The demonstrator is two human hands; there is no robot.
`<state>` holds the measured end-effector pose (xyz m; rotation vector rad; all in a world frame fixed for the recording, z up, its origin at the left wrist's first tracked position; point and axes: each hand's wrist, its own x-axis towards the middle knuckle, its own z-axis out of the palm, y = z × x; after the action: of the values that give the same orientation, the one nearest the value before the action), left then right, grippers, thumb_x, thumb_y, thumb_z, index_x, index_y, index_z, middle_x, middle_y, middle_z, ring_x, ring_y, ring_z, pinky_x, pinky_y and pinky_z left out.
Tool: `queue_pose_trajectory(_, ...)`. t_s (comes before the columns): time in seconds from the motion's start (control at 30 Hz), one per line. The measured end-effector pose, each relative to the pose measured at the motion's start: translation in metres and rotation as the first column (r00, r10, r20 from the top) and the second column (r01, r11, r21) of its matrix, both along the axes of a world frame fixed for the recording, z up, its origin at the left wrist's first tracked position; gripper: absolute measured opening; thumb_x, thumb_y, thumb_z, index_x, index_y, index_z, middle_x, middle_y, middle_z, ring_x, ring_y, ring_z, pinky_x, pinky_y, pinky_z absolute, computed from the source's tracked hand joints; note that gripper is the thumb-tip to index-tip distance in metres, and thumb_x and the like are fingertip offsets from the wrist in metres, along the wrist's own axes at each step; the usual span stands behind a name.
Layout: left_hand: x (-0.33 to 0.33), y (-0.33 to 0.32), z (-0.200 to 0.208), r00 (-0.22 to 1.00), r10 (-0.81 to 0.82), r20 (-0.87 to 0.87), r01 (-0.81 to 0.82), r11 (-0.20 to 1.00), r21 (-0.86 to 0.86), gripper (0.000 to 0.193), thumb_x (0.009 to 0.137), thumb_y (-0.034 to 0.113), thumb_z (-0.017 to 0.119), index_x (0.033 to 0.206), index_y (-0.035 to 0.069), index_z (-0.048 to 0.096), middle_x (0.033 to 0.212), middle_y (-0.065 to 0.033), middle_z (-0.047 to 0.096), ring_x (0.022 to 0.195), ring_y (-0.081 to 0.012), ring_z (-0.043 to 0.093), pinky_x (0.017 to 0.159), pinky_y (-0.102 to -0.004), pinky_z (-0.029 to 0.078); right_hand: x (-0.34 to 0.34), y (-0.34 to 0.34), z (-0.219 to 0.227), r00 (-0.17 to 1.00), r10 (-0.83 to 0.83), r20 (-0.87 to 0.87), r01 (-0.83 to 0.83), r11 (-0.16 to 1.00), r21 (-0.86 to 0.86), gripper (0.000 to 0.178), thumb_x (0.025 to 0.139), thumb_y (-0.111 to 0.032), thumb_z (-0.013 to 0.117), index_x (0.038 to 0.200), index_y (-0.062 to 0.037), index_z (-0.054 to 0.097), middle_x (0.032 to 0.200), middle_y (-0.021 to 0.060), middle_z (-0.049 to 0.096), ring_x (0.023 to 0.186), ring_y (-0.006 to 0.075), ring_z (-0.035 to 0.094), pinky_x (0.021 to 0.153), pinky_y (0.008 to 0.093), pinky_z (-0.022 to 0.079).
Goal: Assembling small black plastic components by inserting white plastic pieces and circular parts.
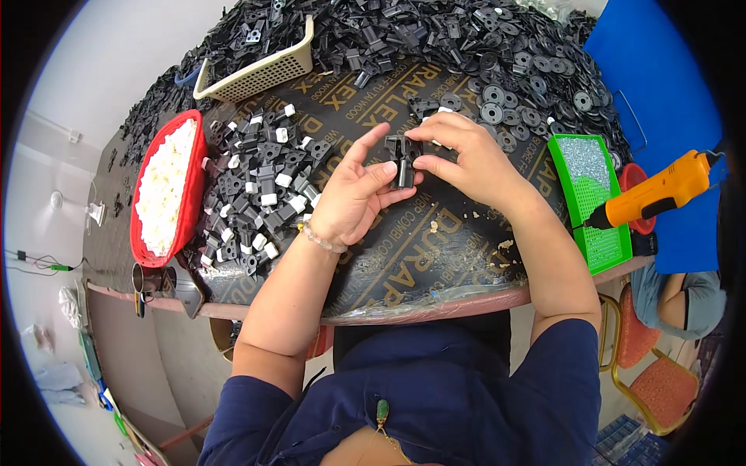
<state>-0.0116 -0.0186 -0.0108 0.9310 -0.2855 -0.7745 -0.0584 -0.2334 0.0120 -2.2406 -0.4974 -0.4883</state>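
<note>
Both hands meet over the dark tabletop (404, 256) on one small black plastic part (403, 159). My left hand (353, 194) holds it from below with thumb and fingers. My right hand (465, 151) pinches its upper side from the right. Just left of my hands lies a pile of black parts fitted with white pieces (260, 190). Black round washers (497, 105) lie scattered behind my right hand.
A red tray of white pieces (165, 190) stands at the left. A beige basket (260, 70) sits among heaps of black parts at the back. A green tray of small screws (594, 198) and an orange power screwdriver (660, 190) are at the right. Another person sits at lower right.
</note>
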Motion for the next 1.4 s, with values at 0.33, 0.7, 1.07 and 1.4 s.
queue_pose_trajectory(0.33, 0.003, 0.002, -0.002, 0.999, -0.015, -0.043, 0.015, 1.000, 0.005, 0.039, 0.098, 0.009, 0.060, 0.135, 0.000, 0.051, 0.117, -0.0132, 0.067, 0.107, -0.0253, 0.068, 0.094, -0.0378, 0.057, -0.002, 0.008, 0.000, 0.997, -0.029, 0.068, 0.033, 0.998, -0.049, 0.033, 0.081, -0.013, 0.076, 0.113, -0.0040, 0.069, 0.106, 0.0106, 0.065, 0.101, 0.0293, 0.062, 0.088, 0.0376, 0.050)
queue_pose_trajectory(0.7, -0.006, 0.000, -0.002, 0.811, -0.039, 0.583, -0.268, 0.861, 0.431, 0.029, 0.093, 0.005, 0.068, 0.120, -0.004, 0.062, 0.101, -0.0041, 0.070, 0.089, -0.0096, 0.066, 0.080, -0.0226, 0.053, 0.002, 0.003, 0.003, 0.952, 0.079, -0.295, 0.028, 0.938, 0.345, 0.027, 0.086, -0.015, 0.074, 0.107, -0.0003, 0.068, 0.103, 0.0048, 0.067, 0.094, 0.0147, 0.061, 0.083, 0.0309, 0.049)
queue_pose_trajectory(1.07, 0.001, 0.002, 0.004, 0.909, 0.118, 0.399, -0.243, 0.929, 0.279, 0.022, 0.092, 0.007, 0.068, 0.111, -0.002, 0.068, 0.091, -0.0043, 0.073, 0.080, -0.0088, 0.066, 0.070, -0.0226, 0.050, 0.017, -0.013, -0.001, 0.914, 0.165, -0.370, 0.104, 0.788, 0.607, 0.020, 0.095, -0.019, 0.067, 0.107, -0.0030, 0.064, 0.095, 0.0011, 0.065, 0.088, 0.0091, 0.061, 0.080, 0.0261, 0.051)
queue_pose_trajectory(1.4, 0.012, 0.011, -0.009, 0.982, 0.180, -0.048, -0.183, 0.980, -0.081, 0.018, 0.090, 0.008, 0.067, 0.108, 0.008, 0.063, 0.101, -0.0037, 0.069, 0.094, -0.0142, 0.063, 0.080, -0.0294, 0.046, 0.029, -0.034, -0.044, 0.915, -0.362, -0.175, 0.273, 0.880, -0.390, 0.028, 0.079, -0.020, 0.077, 0.096, -0.0011, 0.064, 0.091, 0.0158, 0.067, 0.086, 0.0363, 0.066, 0.077, 0.0447, 0.053)
